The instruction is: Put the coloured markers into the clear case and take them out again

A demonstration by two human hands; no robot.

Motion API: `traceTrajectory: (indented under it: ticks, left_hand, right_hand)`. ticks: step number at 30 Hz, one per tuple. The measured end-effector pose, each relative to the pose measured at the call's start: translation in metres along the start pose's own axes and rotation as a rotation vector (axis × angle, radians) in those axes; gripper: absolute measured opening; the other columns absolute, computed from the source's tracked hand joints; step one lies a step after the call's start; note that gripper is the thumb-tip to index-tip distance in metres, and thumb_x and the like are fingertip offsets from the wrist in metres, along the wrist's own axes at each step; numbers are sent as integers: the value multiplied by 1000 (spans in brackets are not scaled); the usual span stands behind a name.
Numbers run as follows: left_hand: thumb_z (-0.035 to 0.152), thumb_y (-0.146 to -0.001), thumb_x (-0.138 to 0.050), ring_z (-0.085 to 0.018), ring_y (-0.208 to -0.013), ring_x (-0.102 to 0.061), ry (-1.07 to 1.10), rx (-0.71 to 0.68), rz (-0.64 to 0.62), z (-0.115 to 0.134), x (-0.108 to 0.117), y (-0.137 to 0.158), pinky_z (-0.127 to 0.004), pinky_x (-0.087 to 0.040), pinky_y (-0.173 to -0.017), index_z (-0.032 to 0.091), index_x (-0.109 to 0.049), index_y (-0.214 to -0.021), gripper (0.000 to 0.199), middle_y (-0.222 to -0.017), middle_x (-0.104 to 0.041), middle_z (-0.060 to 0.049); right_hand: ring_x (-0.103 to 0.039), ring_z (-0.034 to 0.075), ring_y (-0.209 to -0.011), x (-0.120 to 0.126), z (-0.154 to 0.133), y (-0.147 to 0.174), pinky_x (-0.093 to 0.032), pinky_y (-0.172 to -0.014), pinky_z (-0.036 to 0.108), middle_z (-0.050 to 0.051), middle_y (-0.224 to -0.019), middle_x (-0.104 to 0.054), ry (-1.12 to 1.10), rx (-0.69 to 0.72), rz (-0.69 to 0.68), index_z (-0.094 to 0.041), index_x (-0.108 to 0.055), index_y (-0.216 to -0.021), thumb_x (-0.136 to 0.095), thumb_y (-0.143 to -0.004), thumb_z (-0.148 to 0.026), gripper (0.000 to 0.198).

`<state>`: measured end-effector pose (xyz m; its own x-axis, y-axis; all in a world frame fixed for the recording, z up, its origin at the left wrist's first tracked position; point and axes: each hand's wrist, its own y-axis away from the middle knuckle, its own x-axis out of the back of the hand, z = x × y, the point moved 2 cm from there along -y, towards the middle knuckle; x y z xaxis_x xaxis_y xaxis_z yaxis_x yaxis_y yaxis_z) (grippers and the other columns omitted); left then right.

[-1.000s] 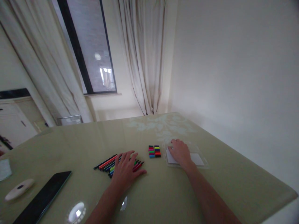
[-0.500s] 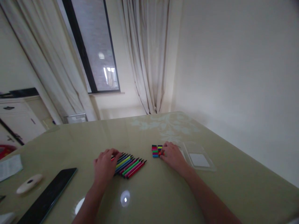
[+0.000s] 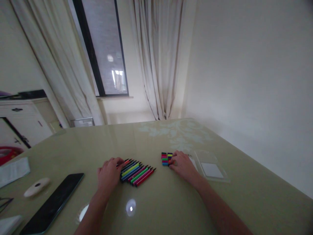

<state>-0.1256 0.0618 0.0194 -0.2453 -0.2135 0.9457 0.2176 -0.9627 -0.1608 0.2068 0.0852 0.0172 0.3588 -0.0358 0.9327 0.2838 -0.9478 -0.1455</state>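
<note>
Several uncapped felt-tip pens point(image 3: 137, 173) lie side by side in a slanted row, black tips pointing away to the upper right. My left hand point(image 3: 110, 174) is at the row's left end, its fingers curled onto an orange pen point(image 3: 126, 161); the hand hides most of that pen. Further right, small coloured pen caps point(image 3: 164, 159) lie in two short columns. Against the right column rests my right hand point(image 3: 183, 165), fingers bent and closed on the caps at its side. My fingers cover part of that column.
An open clear plastic case point(image 3: 212, 169) with a white insert lies beyond my right hand. On the left are a black phone or tablet point(image 3: 55, 202), a whitish oval device point(image 3: 36, 187) and a pale paper packet point(image 3: 14, 171). The table meets a wall at right.
My left hand has drawn slightly left off the row, so more of the orange pen shows. My right hand stays at the caps. The whole view has shifted a little.
</note>
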Motion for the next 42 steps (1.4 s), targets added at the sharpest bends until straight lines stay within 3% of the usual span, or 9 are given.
traceTrajectory:
  ticks: [8, 17, 21, 23, 25, 27, 29, 33, 42]
  left_hand:
    - [33, -100, -41, -34, -120, -59, -93, 100, 46, -18, 1, -4, -50, -43, -93, 26, -73, -116, 36, -128, -70, -10]
    - [35, -98, -45, -34, -117, -63, -58, 88, -43, -23, -5, -6, -51, -43, -94, 28, -76, -106, 33, -122, -73, -10]
    - [32, -99, -41, -35, -111, -65, -68, 76, 35, -22, -4, -7, -53, -44, -94, 22, -73, -104, 33, -114, -74, -13]
    - [32, -100, -39, -34, -104, -68, 35, 66, 97, -14, -6, -8, -52, -46, -94, 20, -69, -107, 33, -106, -76, -13]
    - [34, -99, -40, -29, -98, -70, 283, -2, 125, 2, -11, -6, -46, -49, -93, 21, -66, -109, 31, -104, -76, -11]
    - [35, -96, -46, -25, -100, -70, 592, -155, 92, 25, -18, -1, -38, -52, -90, 21, -65, -112, 28, -108, -76, -9]
    - [35, -95, -48, -24, -105, -68, 731, -316, 71, 46, -24, 6, -38, -51, -95, 22, -67, -112, 28, -111, -75, -7]
    - [34, -96, -50, -24, -101, -67, 804, -419, 7, 68, -30, 22, -38, -52, -91, 23, -70, -108, 26, -107, -75, -7]
    - [31, -96, -51, -23, -100, -66, 796, -480, -51, 75, -28, 28, -38, -51, -92, 22, -71, -106, 24, -106, -74, -7]
  right_hand:
    - [-64, 26, -102, -1, 0, 0, -44, -92, 36, 9, -107, -70, -12, 2, 6, -23, -83, -92, -71, -84, -20, 14]
    - [-63, 27, -103, -3, 2, -1, -45, -91, 38, 9, -104, -70, 2, 41, 7, -20, -79, -91, -70, -85, -18, 10]
    - [-63, 27, -102, 4, 1, -1, -46, -91, 39, 11, -103, -70, -70, 85, 143, -18, -72, -93, -63, -91, -17, 9]
    - [-64, 25, -97, 8, -1, 0, -47, -89, 38, 10, -100, -70, -172, 84, 250, -19, -69, -96, -59, -94, -18, 10]
    - [-65, 23, -91, 11, -4, 1, -49, -86, 36, 8, -96, -72, -315, 95, 311, -20, -66, -98, -56, -96, -20, 10]
    - [-67, 21, -86, 11, -10, 2, -51, -81, 34, 6, -94, -73, -466, 131, 331, -20, -66, -100, -57, -96, -23, 10]
    - [-67, 20, -85, 10, -16, 3, -52, -78, 31, 4, -94, -74, -573, 174, 351, -21, -68, -100, -59, -96, -26, 11]
    - [-67, 19, -87, 10, -26, 5, -53, -79, 30, 5, -97, -74, -643, 228, 389, -23, -72, -99, -61, -95, -24, 13]
    - [-68, 20, -88, 9, -31, 7, -54, -83, 33, 5, -94, -74, -662, 254, 349, -24, -77, -99, -66, -93, -30, 14]
